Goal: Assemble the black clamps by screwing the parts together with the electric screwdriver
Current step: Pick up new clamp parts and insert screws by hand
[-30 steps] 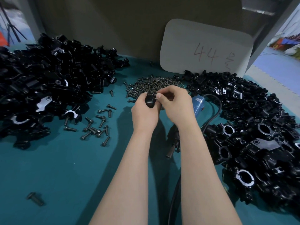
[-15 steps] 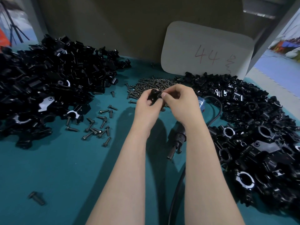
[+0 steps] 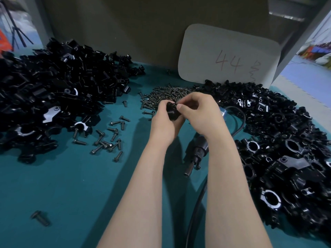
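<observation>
Well, at my far left a big pile of black clamp parts [image 3: 53, 97] lies on the teal table [image 3: 71, 185], and just beside it some loose screws [image 3: 109, 138] are scattered. In the middle, in front of the heap of small screws [image 3: 166, 96], my left hand [image 3: 164, 126] is curled around one clamp [image 3: 172, 112] and holds it above the table. My right hand [image 3: 200, 115] meets it from the other side. Its thumb and forefinger are pinched together at the top of the clamp and the other fingers are bent. Whether a screw is between them I cannot tell, because it is too small. The clamp seems to me hard and stiff, small but rather heavy, with a glossy surface that may slip. So I judge it best to take it by its sides and leave the screw hole free. Below my right wrist the electric screwdriver [image 3: 198, 151] lies on the table, untouched. At my far right spreads the second pile of clamp parts [image 3: 286, 149].
</observation>
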Motion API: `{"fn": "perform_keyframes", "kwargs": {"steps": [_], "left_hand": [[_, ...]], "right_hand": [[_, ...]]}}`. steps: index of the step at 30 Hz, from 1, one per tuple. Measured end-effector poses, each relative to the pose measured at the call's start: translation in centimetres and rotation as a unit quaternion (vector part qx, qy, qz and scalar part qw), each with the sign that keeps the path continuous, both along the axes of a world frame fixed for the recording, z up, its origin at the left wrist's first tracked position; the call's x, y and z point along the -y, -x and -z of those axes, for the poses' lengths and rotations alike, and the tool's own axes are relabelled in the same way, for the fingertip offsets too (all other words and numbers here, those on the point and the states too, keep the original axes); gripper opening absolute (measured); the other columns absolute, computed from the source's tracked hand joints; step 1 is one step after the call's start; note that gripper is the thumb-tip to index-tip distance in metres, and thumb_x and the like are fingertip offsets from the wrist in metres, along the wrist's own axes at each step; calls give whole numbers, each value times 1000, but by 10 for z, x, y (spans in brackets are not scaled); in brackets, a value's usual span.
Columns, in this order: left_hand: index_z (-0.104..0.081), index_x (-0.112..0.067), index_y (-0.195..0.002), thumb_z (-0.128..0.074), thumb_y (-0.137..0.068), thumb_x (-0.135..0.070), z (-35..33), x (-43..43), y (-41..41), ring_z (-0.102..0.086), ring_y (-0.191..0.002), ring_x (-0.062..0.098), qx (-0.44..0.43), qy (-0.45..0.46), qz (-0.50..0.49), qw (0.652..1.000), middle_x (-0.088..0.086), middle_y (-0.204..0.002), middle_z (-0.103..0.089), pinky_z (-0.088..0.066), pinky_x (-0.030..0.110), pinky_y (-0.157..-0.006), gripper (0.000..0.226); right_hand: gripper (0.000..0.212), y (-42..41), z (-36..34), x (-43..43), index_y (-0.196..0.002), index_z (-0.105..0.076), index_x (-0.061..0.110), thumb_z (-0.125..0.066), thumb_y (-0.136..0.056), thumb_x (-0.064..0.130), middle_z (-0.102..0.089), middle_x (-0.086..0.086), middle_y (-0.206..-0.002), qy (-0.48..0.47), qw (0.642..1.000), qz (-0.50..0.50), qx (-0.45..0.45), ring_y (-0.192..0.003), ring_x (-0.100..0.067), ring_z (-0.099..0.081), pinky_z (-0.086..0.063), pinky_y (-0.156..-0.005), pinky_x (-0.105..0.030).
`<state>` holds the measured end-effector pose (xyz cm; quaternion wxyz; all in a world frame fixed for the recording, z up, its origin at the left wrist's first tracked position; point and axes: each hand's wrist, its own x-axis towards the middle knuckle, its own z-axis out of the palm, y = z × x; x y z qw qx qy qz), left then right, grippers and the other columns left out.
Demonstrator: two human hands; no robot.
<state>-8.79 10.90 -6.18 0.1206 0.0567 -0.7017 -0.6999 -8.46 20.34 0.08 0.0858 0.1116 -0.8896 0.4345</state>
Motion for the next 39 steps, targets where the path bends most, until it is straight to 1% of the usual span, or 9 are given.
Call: {"fn": "perform_keyframes", "kwargs": {"steps": [3, 7, 11, 16, 22, 26, 29, 35, 39], "left_hand": [[-52, -4, -122, -61, -91, -6, -1, -1, -1, -59, -97, 29, -43, 78, -40, 995, 14, -110, -63, -42, 7, -69, 33], [-52, -3, -124, -62, -90, -4, -2, 1, -1, -59, -107, 31, -53, 89, -50, 993, 15, -115, -63, -39, 5, -69, 36], [-49, -13, -125, -61, -88, -11, -6, -1, -4, -60, -101, 29, 9, 26, -24, 999, 13, -111, -62, -48, 30, -80, 39], [-50, -15, -103, -60, -80, -24, -11, -4, -8, -52, -78, 12, 16, -123, 16, 992, -1, -83, -55, -42, 21, -66, 27], [-55, -13, -116, -57, -94, -6, -11, -4, -9, -60, -82, 14, -17, -74, 16, 997, 7, -98, -66, -52, 29, -79, 23], [-45, -18, -113, -51, -96, -8, -10, -4, -8, -58, -74, 10, -21, -43, 11, 999, -2, -86, -60, -49, 22, -68, 20], [-40, -21, -107, -41, -100, -5, -9, -4, -8, -56, -59, 2, -34, 81, -13, 996, 1, -84, -54, -45, 13, -54, 17], [-30, -13, -129, -42, -97, -7, -11, -8, -10, -55, -101, 42, -4, 74, -3, 997, 21, -115, -54, -49, 49, -83, 35], [-28, -15, -129, -39, -98, -11, -10, -7, -8, -53, -105, 43, 13, 84, -8, 996, 24, -119, -53, -44, 46, -76, 34]], "right_hand": [[10, -1, -1, 3, -83, -65, 27, -64, -87, 18, -62, 14, -76, -21, 1000, -7, -1, -73, 1, -55, -45, -64, -13], [13, -1, -1, 5, -81, -64, 29, -64, -87, 17, -62, 12, -80, -37, 999, -5, 0, -75, -1, -55, -42, -61, -12], [17, -2, -2, 8, -78, -62, 31, -64, -87, 17, -61, 13, -79, -37, 999, -10, 3, -73, 0, -55, -39, -55, -7], [12, -3, -4, 9, -81, -64, 28, -64, -87, 18, -63, 14, -78, -12, 1000, 12, -11, -73, 1, -56, -40, -55, -6], [10, -3, -6, 7, -83, -66, 27, -63, -88, 19, -64, 11, -80, -6, 1000, 17, -3, -71, 0, -57, -40, -54, -10], [12, -3, -5, 9, -81, -64, 29, -63, -89, 20, -66, 9, -82, -9, 1000, 27, 0, -76, -5, -60, -41, -53, -11], [15, -3, -6, 9, -80, -63, 29, -63, -90, 18, -67, 7, -84, -1, 1000, 24, 1, -79, -9, -62, -43, -52, -10], [16, -3, -5, 9, -80, -63, 27, -62, -89, 14, -64, 8, -81, 2, 1000, 14, 1, -71, -1, -58, -38, -42, -3], [19, -3, -5, 8, -77, -62, 30, -62, -88, 14, -63, 12, -80, -21, 1000, 9, -12, -77, -3, -59, -46, -62, -10]]}}
